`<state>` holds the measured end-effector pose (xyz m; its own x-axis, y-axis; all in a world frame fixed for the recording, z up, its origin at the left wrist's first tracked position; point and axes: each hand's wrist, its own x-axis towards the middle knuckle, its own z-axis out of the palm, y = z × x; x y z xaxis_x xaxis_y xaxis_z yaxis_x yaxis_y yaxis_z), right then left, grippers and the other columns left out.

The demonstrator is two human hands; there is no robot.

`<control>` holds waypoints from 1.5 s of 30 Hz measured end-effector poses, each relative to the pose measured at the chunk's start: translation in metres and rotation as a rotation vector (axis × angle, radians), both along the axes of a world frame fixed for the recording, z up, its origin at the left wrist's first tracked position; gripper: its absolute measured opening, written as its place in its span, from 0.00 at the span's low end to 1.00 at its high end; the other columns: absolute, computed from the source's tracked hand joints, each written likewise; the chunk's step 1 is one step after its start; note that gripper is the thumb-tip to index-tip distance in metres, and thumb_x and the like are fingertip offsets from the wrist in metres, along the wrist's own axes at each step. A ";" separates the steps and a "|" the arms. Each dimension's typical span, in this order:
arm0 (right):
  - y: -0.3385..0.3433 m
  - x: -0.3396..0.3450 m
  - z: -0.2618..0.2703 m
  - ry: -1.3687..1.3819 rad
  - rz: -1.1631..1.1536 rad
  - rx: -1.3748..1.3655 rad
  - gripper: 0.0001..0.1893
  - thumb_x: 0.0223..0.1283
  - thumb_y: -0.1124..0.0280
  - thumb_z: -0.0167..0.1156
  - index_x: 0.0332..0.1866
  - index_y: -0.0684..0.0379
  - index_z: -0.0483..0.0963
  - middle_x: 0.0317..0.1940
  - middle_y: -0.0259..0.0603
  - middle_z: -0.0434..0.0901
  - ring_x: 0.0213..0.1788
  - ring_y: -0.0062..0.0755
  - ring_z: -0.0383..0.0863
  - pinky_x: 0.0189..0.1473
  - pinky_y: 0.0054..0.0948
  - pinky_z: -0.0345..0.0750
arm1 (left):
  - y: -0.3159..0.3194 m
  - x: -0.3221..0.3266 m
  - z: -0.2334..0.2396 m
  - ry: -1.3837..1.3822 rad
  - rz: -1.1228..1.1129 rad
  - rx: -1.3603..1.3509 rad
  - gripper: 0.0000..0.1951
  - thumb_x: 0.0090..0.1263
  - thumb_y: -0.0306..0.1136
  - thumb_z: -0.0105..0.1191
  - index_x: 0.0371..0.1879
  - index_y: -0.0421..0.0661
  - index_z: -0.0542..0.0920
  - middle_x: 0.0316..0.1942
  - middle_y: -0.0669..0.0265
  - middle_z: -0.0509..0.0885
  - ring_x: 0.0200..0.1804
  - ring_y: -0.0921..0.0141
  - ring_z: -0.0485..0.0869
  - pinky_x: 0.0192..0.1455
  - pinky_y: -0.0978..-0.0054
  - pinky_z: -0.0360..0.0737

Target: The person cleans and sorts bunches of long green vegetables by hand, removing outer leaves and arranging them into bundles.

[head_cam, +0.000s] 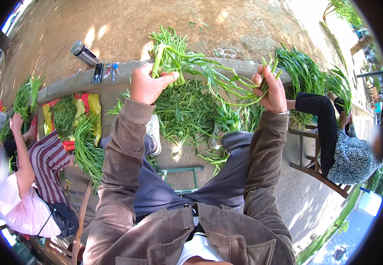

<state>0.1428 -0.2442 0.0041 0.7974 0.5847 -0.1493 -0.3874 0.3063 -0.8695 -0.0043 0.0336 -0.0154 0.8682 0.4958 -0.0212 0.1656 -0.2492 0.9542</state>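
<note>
My left hand [153, 84] grips a green stem at the near side of a bundle of leafy green stalks [173, 49], which lies over the concrete curb. My right hand [271, 88] holds several green stems [265, 78] upright between thumb and fingers. Long stems and leaves stretch between the bundle and my right hand. Below, a heap of loose leafy greens [185, 109] covers the ground between my shoes.
On the concrete curb [57, 84] are a steel flask [85, 54], a keypad phone [98, 73] and keys [113, 71]. Seated people handle greens at left and right. More greens [300, 71] lie at right; others [87, 149] lie by a red and yellow sack [95, 114].
</note>
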 end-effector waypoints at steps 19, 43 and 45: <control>-0.014 -0.008 0.015 -0.017 0.052 -0.107 0.11 0.67 0.61 0.45 0.35 0.56 0.67 0.13 0.21 0.55 0.09 0.10 0.52 0.13 0.16 0.53 | 0.008 -0.003 0.010 -0.293 -0.126 -0.725 0.10 0.67 0.37 0.50 0.31 0.42 0.76 0.29 0.63 0.77 0.15 0.83 0.62 0.18 0.85 0.61; 0.085 -0.038 0.017 -0.009 -0.163 -0.115 0.10 0.55 0.65 0.62 0.35 0.59 0.73 0.25 0.33 0.77 0.12 0.07 0.54 0.15 0.13 0.52 | -0.076 0.001 -0.014 -0.432 -0.265 0.415 0.13 0.50 0.26 0.62 0.35 0.41 0.78 0.27 0.59 0.77 0.29 0.61 0.78 0.30 0.69 0.74; 0.083 -0.036 0.012 -0.016 -0.131 -0.126 0.09 0.54 0.66 0.62 0.35 0.59 0.73 0.24 0.32 0.76 0.13 0.07 0.54 0.15 0.13 0.52 | -0.076 0.001 -0.020 -0.402 -0.315 0.485 0.14 0.52 0.26 0.63 0.38 0.40 0.77 0.29 0.59 0.78 0.30 0.64 0.80 0.32 0.72 0.75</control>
